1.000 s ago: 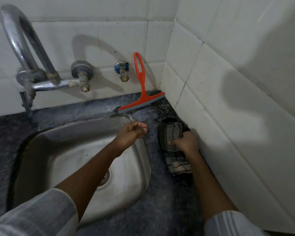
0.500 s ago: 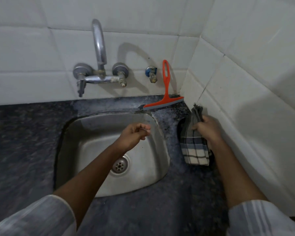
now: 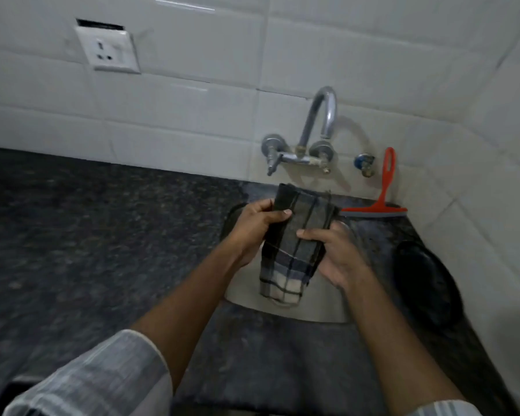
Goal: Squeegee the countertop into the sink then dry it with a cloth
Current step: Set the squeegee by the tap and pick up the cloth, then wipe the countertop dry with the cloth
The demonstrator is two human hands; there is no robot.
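Note:
A dark checked cloth (image 3: 291, 250) hangs folded over the steel sink (image 3: 318, 307), held by both hands. My left hand (image 3: 252, 226) pinches its upper left edge, thumb on top. My right hand (image 3: 333, 253) grips its right side. The sink is mostly hidden behind the cloth and my arms. An orange squeegee (image 3: 382, 199) leans upright against the back wall in the corner, its blade resting on the dark speckled countertop (image 3: 102, 250).
A chrome tap (image 3: 315, 136) with two valves juts from the tiled wall above the sink, a small blue valve (image 3: 364, 163) beside it. A wall socket (image 3: 108, 51) sits upper left. A dark round patch (image 3: 424, 280) lies on the counter by the right wall.
My right hand lifted the cloth from the counter by the right wall and brought it over the sink. My left hand, earlier closed and empty, now grips the cloth too. The view swung left.

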